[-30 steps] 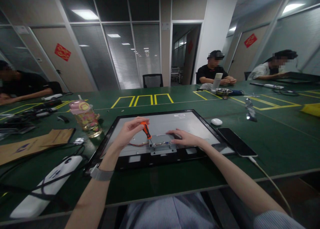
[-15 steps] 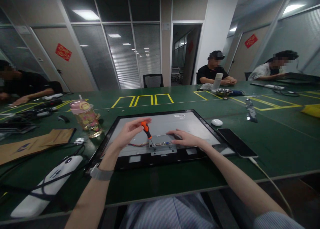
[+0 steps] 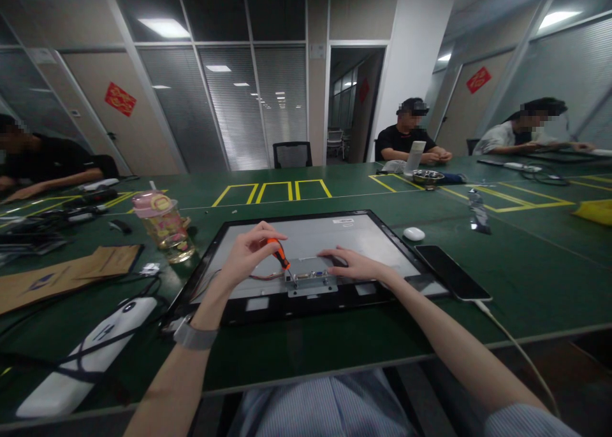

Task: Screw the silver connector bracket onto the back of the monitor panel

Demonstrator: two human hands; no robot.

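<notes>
A monitor panel [image 3: 363, 233] lies face down on the green table, its grey metal back up inside a black frame. My left hand [image 3: 248, 255] is closed round a small screwdriver with an orange handle [image 3: 278, 253], tip down on the metal connector bracket [image 3: 310, 281] near the panel's front edge. My right hand [image 3: 356, 265] lies flat on the panel just right of the bracket, fingers stretched out and pressing on it. A thin red wire [image 3: 261, 276] runs under my left hand.
A black phone [image 3: 452, 272] with a cable and a white earbud case [image 3: 414, 234] lie right of the panel. A pink-lidded bottle [image 3: 165, 227], brown envelopes [image 3: 67, 274] and a white power strip [image 3: 81, 357] are at the left. Other people sit at the table's far sides.
My left hand has curled tighter over the screwdriver and sunk a little, so less of the orange handle shows. My right hand has stayed put.
</notes>
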